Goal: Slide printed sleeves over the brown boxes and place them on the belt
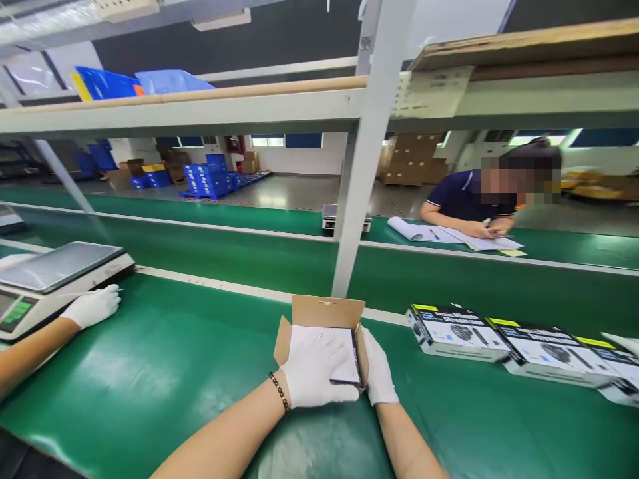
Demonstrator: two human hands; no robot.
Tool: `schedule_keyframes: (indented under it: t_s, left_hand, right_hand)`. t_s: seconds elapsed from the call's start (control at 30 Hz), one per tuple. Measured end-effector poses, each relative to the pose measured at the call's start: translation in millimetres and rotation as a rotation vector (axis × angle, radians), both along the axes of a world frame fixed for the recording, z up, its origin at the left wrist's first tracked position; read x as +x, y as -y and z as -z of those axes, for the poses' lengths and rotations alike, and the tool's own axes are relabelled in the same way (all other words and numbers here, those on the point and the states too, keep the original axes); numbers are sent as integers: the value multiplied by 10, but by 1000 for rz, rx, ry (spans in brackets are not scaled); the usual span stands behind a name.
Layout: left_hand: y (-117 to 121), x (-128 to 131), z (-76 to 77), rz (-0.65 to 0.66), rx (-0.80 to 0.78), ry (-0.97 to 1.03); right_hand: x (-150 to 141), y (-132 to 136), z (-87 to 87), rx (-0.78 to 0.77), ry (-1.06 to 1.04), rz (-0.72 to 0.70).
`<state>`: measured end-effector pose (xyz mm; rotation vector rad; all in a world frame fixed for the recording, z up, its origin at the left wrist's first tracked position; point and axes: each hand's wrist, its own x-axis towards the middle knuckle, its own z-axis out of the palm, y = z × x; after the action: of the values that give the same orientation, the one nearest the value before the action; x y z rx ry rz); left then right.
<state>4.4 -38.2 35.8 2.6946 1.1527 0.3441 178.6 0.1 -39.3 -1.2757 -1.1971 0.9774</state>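
Note:
An opened cardboard box (328, 311) sits in front of me on the green work surface, its brown lid and side flap raised. White paper (304, 338) lies inside it, with a dark edge showing below the paper at the right. My left hand (315, 372), in a white glove, lies flat on the paper with its fingers stretched out and the thumb near the front edge. Around the right side of the box, my gloved right hand (380, 372) holds the wall; part of its fingers is hidden behind the cardboard.
Printed product boxes (459, 331) lie in a row at the right. At the left, a co-worker's gloved hand (94, 306) is beside a weighing scale (74, 266). A metal post (362, 166) rises behind my box. Across the line, a person (454, 203) leans over papers (479, 238).

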Motion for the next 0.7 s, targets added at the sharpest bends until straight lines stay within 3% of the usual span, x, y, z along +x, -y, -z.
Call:
schedule_keyframes:
  t_s: [0.13, 0.27, 0.37, 0.5, 0.57, 0.6, 0.63, 0.7]
  left_hand:
    - [-107, 97, 35, -10, -36, 23]
    - [-100, 103, -28, 92, 10, 108]
    - [-42, 65, -42, 45, 59, 243]
    - [69, -148, 96, -38, 359, 488]
    - [117, -303, 213, -180, 492, 638]
    - [134, -373, 271, -316, 486, 743]
    - [147, -429, 323, -482, 414, 859]
    - [161, -477, 402, -792, 116, 1059]
  right_hand:
    - [4, 66, -102, -36, -221, -104]
    - [6, 138, -133, -97, -124, -190]
    - [8, 149, -158, -73, -63, -193]
    - [-30, 148, -243, -16, -68, -232]
    - [-54, 157, -283, -31, -99, -244]
    - [-63, 161, -296, -43, -115, -243]
    - [-69, 164, -302, -54, -130, -242]
    - [-71, 161, -290, -59, -138, -249]
